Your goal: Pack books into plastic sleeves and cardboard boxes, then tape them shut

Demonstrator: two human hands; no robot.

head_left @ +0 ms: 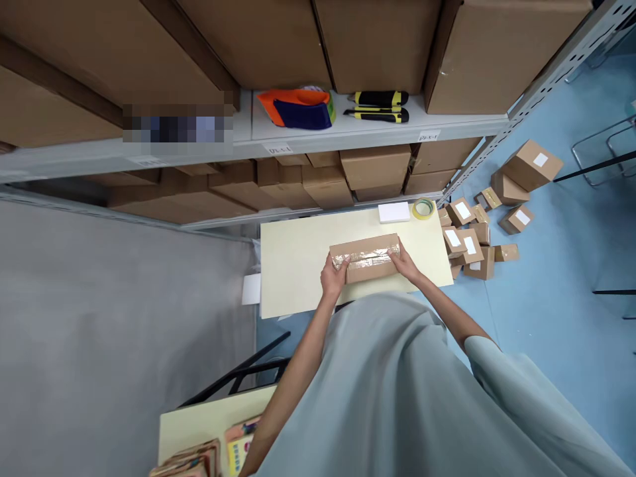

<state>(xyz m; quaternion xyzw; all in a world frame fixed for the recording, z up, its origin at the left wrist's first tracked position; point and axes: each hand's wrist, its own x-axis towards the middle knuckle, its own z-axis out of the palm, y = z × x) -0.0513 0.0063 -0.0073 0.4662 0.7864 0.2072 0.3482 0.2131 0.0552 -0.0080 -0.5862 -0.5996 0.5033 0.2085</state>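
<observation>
A long brown cardboard box (370,246) is held between my two hands over the cream table (298,265). Shiny clear tape runs lengthwise along its face. My left hand (334,275) grips the box's left end, thumb on the tape. At the opposite end, my right hand (405,262) is closed on the box with its thumb on the front. Whether the box rests on the table or is slightly lifted, I cannot tell. Beyond it, near the table's far edge, lie a white stack of paper or labels (394,212) and a roll of tape (423,209).
A metal shelf (318,137) with large cartons spans the far side, holding an orange and blue tape dispenser (301,109) and several box cutters (380,106). Small labelled parcels (470,245) pile on the blue floor at right. Another table (199,424) with books is at lower left.
</observation>
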